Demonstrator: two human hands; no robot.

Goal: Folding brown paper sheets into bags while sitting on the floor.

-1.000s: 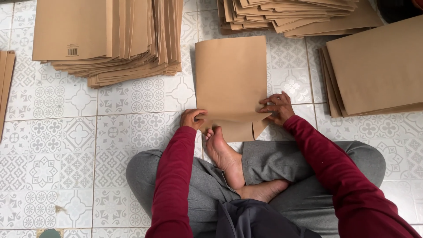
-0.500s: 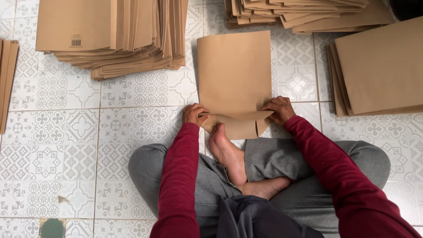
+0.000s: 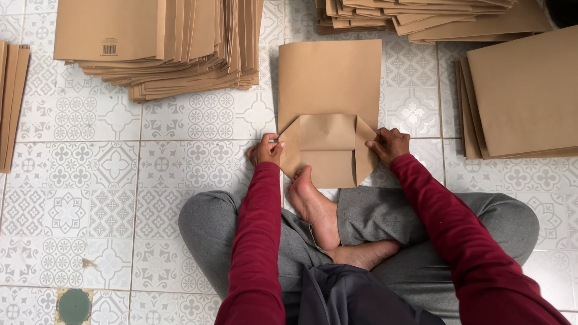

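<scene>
A brown paper bag point(image 3: 328, 81) lies flat on the patterned tiled floor in front of my crossed legs. Its near end is opened out into a folded bottom point(image 3: 328, 150) with angled side flaps. My left hand point(image 3: 265, 150) pinches the left corner of that fold. My right hand point(image 3: 390, 144) presses on the right corner. My bare foot point(image 3: 313, 204) rests just below the fold, its toes touching the paper's near edge.
A large fanned stack of flat brown bags point(image 3: 162, 45) lies at the upper left. Another pile point(image 3: 421, 15) lies along the top, and a third stack point(image 3: 524, 96) at the right. More brown sheets point(image 3: 12, 102) show at the left edge. A green floor drain point(image 3: 74, 306) sits at lower left.
The bag's near end has been spread open and flattened into a wide fold with side flaps. Both hands moved apart to its outer corners.
</scene>
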